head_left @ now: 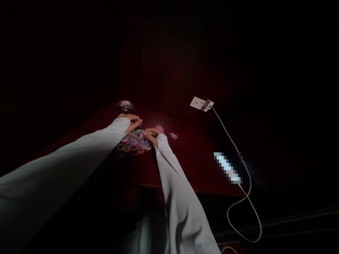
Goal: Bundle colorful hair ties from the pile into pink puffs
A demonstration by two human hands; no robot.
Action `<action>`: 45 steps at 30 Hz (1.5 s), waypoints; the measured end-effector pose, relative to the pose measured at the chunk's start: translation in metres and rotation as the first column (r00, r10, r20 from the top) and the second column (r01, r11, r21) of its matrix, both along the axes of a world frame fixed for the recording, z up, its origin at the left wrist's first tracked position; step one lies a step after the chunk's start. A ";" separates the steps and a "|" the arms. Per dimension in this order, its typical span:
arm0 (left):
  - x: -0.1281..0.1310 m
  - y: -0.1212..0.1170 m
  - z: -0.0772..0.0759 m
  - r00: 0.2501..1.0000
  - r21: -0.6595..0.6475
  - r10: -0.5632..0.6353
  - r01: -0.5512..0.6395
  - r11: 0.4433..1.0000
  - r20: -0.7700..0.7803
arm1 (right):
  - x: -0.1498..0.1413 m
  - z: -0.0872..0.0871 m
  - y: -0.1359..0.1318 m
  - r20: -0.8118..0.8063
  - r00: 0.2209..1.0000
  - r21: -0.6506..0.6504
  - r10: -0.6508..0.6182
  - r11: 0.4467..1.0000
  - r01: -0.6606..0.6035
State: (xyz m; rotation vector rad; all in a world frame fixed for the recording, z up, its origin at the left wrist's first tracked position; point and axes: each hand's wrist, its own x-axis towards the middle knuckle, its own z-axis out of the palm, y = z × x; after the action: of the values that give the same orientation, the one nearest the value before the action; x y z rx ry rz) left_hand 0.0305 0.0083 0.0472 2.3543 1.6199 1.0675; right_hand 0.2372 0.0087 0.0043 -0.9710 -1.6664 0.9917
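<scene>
A pile of small colourful elastic hair ties [136, 139], in pink, purple, green and yellow, lies on the dark red table. My left hand [131, 121] is over the far left side of the pile, its fingers bent and thumb and forefinger close together. Whatever may be between those fingertips is too small to tell. At the pile's right edge, my right hand [153, 133] has its thumb and forefinger drawn together among the ties. What it pinches cannot be made out. Just beyond the right hand sits a small pink heap of ties [159, 128]; a purple bunch [173, 135] lies to its right.
Beyond my left hand stands a round clear container [125, 106] with pinkish contents. A white wall socket [198, 103] holds a charger, whose white cable [225, 128] runs down to a blurred, glowing device [227, 168] near the table's right edge. The surroundings are very dark.
</scene>
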 end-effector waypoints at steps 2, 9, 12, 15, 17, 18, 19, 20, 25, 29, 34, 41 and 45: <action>0.000 0.000 0.000 1.000 -0.004 -0.004 0.004 1.000 -0.012 | 0.002 0.003 -0.006 0.049 0.999 -0.009 0.000 1.000 0.001; 0.000 -0.004 0.003 0.999 -0.012 0.003 -0.003 1.000 -0.034 | 0.002 -0.002 0.004 0.099 0.992 0.020 -0.076 0.997 0.074; -0.001 -0.004 0.003 0.999 -0.006 0.001 -0.001 1.000 -0.037 | -0.003 -0.008 0.010 -0.022 0.998 0.004 -0.055 0.998 0.055; -0.002 -0.002 0.003 0.999 -0.010 -0.019 0.018 1.000 -0.049 | -0.003 -0.010 0.007 -0.131 0.991 0.009 0.030 1.000 -0.029; -0.003 0.001 0.002 0.998 -0.013 -0.040 0.039 0.999 -0.054 | -0.002 -0.008 0.004 -0.174 0.982 0.001 0.071 0.997 -0.072; -0.004 0.002 0.002 0.997 -0.010 -0.050 0.050 0.999 -0.054 | -0.001 -0.007 0.003 -0.186 0.980 -0.006 0.071 0.997 -0.073; -0.004 0.003 0.001 0.997 -0.004 -0.062 0.062 0.998 -0.053 | -0.001 -0.006 0.002 -0.192 0.980 -0.009 0.059 0.998 -0.062; -0.004 0.003 0.001 0.996 0.005 -0.074 0.075 0.997 -0.053 | 0.000 -0.004 0.002 -0.188 0.981 -0.004 0.043 0.999 -0.044; -0.004 0.000 -0.001 0.992 0.042 -0.108 0.111 0.993 -0.060 | 0.004 0.005 0.002 -0.049 0.997 0.114 -0.052 0.992 0.057; -0.003 0.000 -0.003 0.993 0.065 -0.088 0.093 0.994 -0.073 | 0.007 0.013 -0.010 0.187 0.981 0.222 -0.047 0.975 0.004; -0.002 0.003 -0.005 0.992 0.062 -0.076 0.082 0.995 -0.101 | 0.006 0.020 -0.026 0.534 0.830 0.424 -0.160 0.900 -0.099; 0.000 0.009 -0.010 0.994 0.083 -0.052 0.060 0.995 -0.099 | 0.006 0.026 -0.033 0.610 0.771 0.470 -0.181 0.866 -0.169; 0.002 0.013 -0.012 0.993 0.064 -0.030 0.037 0.997 -0.116 | 0.006 0.026 -0.035 0.641 0.754 0.472 -0.145 0.849 -0.239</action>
State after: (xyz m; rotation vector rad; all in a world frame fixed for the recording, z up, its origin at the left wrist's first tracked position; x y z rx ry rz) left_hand 0.0327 0.0211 0.0347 2.5204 1.5988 1.0116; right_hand 0.2432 -0.0265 0.0301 -0.9389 -2.3954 0.1336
